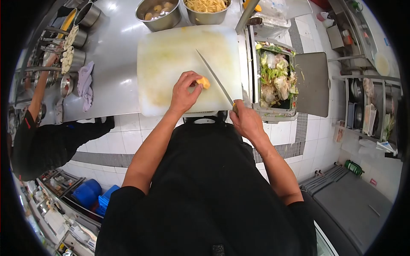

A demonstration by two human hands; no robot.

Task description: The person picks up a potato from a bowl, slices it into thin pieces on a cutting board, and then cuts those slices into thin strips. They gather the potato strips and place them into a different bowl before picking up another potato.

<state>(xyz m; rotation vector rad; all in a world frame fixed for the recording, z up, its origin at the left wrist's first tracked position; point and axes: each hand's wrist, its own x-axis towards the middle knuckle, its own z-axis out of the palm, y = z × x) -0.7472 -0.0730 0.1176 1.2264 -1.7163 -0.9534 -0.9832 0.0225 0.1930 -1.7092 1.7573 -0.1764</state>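
My left hand [186, 92] is closed, pinching a small yellow piece of potato [205, 82] between its fingertips, over the white cutting board [171, 51]. In my right hand [247, 118] is the handle of a kitchen knife [213, 76]. Its long blade points away and to the left across the board, to the right of the potato and apart from it. Beyond the board stand a metal bowl [165, 21] of whole potatoes in water and another metal bowl [213, 18] heaped with potato strips.
Right of the board is an open bin [276, 112] full of vegetable scraps, its grey lid [314, 85] folded out. On the steel counter [115, 55] at the left lies a purple cloth [85, 85], near several metal pots [76, 59]. Another person [47, 141] works at the far left.
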